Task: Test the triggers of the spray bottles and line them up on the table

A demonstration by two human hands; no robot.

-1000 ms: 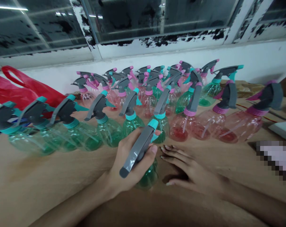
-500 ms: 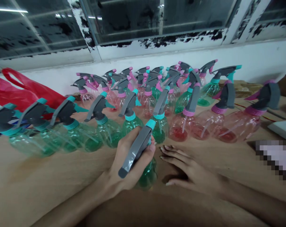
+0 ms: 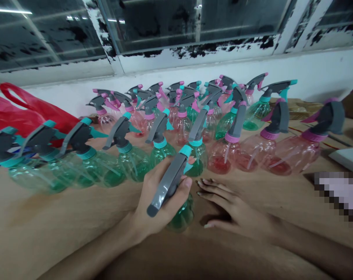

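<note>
Left hand (image 3: 150, 190) is curled closed around the neck of a green spray bottle (image 3: 182, 217), the thumb along the near side and a fingertip showing by the trigger; right hand (image 3: 231, 206) lies palm down and free, its fingers slightly spread and thumb apart, just beside that bottle. Beneath both stretches the wide wooden table (image 3: 77, 217), which meets a white wall (image 3: 319, 66) under dark windows (image 3: 156, 23) with patchy, peeling frames. Across the table, beyond the hands, runs a front row of nine bottles: six green bottles (image 3: 135, 163) with teal collars, then three pink bottles (image 3: 256, 153) with pink collars to the right. Behind them crowds a mixed cluster of pink and green bottles (image 3: 182, 130), many partly hidden. At the far left slumps a red plastic bag (image 3: 45, 112). The held bottle sits in front of the row, near its middle; whether its base touches the table is hard to tell. Smallest of all, its teal nozzle (image 3: 186, 150) points away, toward the row.
</note>
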